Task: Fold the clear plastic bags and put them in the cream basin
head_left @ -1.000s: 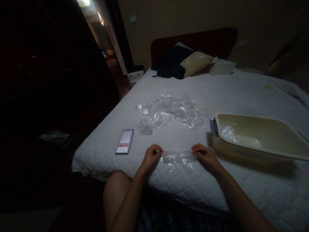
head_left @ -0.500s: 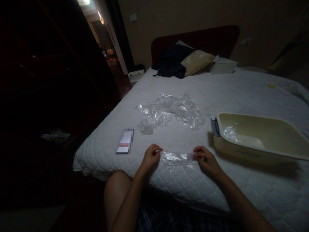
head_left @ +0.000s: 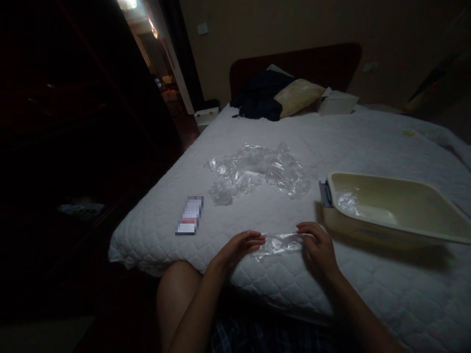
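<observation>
A small clear plastic bag (head_left: 280, 243) lies flat on the white quilted bed (head_left: 368, 147) near its front edge. My left hand (head_left: 241, 247) rests on the bag's left end with its fingers stretched out flat. My right hand (head_left: 317, 247) presses on the bag's right end, fingers curled down onto it. Farther back on the bed lies a crumpled heap of clear plastic bags (head_left: 257, 171).
A cream plastic basin (head_left: 390, 211) with a clear bag inside stands at the right. A small flat package (head_left: 190, 215) lies to the left. Pillows, a dark garment (head_left: 259, 95) and a white box (head_left: 336, 103) sit at the headboard. My bare knee (head_left: 176, 289) is below the bed edge.
My hands moved closer together along the small bag. My left hand went from a pinch to flat fingers on the bag, which now lies flatter and shorter.
</observation>
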Motion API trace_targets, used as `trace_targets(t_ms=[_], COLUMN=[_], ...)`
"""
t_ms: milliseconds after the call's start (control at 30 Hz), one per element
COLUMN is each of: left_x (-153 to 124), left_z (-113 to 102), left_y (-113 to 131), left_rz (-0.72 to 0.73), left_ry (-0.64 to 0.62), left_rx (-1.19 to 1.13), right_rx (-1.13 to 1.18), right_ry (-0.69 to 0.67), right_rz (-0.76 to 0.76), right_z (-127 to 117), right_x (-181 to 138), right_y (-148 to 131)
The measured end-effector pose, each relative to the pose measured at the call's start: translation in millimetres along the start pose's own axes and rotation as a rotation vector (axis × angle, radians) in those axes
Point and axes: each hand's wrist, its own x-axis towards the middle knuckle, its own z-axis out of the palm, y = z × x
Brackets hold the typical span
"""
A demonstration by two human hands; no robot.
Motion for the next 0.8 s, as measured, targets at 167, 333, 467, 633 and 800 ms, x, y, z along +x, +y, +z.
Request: trace_targets(t_ms=[167,333,467,633,800], left_x=[3,2,4,4,-1], left_z=[-5,-11,-17,-22,-31], left_y=[-1,2,3,6,15], left_rz=[-0.028,-0.073,-0.116,-0.138,-0.164], left_ry=[-0.004,-0.005,0.018,0.030,0.078], left_rx=[-0.026,-0.096,-0.122,-0.136,-0.190], right_rx=[0.616,0.914,0.947,0.935,1.002], right_ry=[-0.143,-0.052,-0.074,-0.031,0.071], right_rz=[0.485,0.787,0.817,0.790,0.790], right_z=[48,70,51,21,2], right_x=[-13,-16,-11,-4,-6], right_y=[-29,-10,8,20,26])
